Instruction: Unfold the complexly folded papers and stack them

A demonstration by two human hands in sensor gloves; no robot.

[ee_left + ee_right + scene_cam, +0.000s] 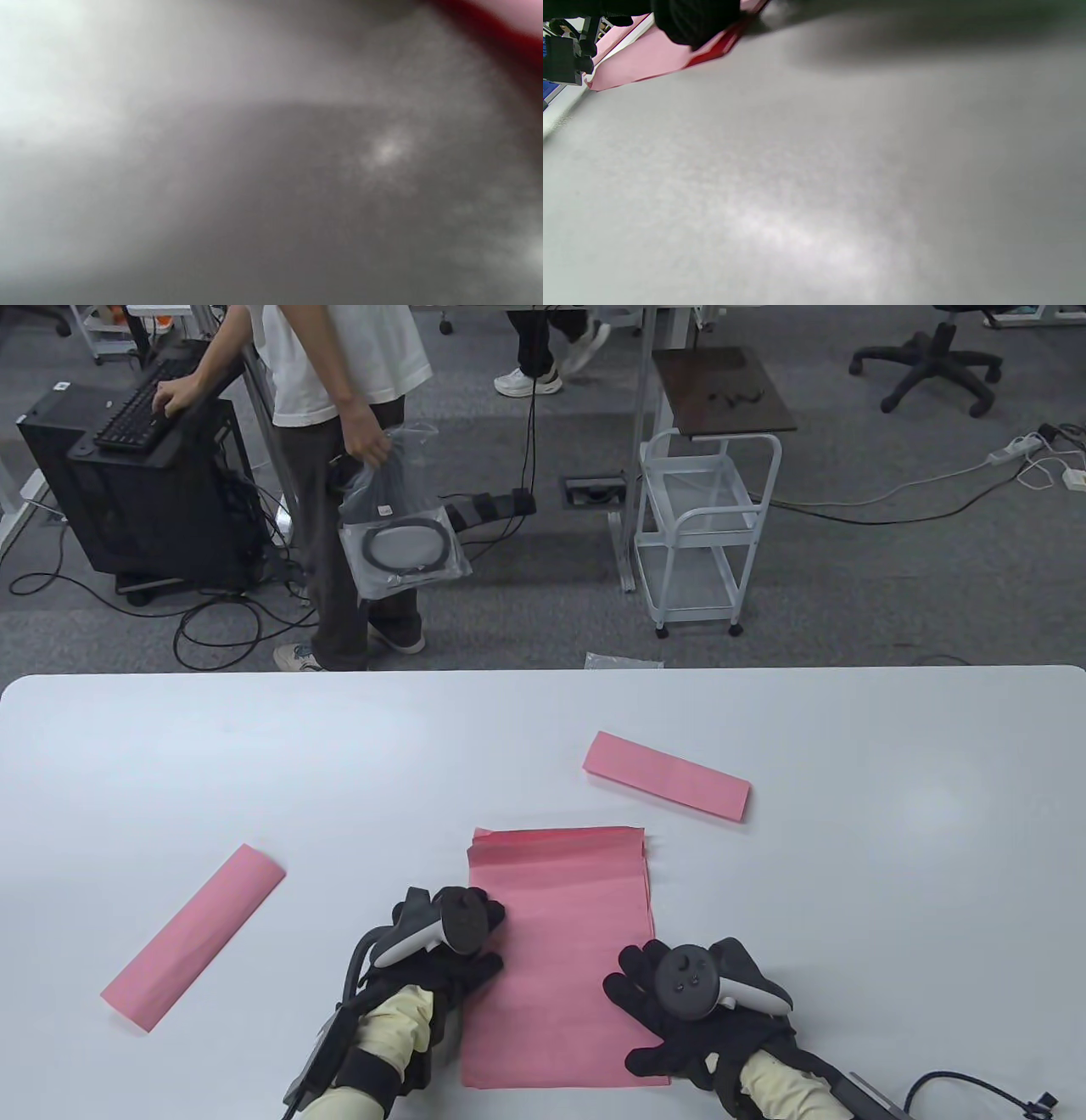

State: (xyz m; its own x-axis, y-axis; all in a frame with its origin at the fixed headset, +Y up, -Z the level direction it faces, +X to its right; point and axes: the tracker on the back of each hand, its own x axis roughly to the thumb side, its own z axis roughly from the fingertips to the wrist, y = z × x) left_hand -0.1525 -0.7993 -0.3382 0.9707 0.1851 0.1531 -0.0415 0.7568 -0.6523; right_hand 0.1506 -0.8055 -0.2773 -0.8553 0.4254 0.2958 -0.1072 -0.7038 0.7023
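Pink flat paper sheets [560,950] are lying near on the white table [254,763]. Left hand [445,946] and right hand [687,1010] are pressing flat, fingers spread, holding nothing. Smoothing gently outward should be keeping edges lined up.

You're looking at plain pink papers [556,950] on a white table [254,763]; your gloves [679,1027] are showing black, the sleeves [399,1018] seemingly pale yellow.
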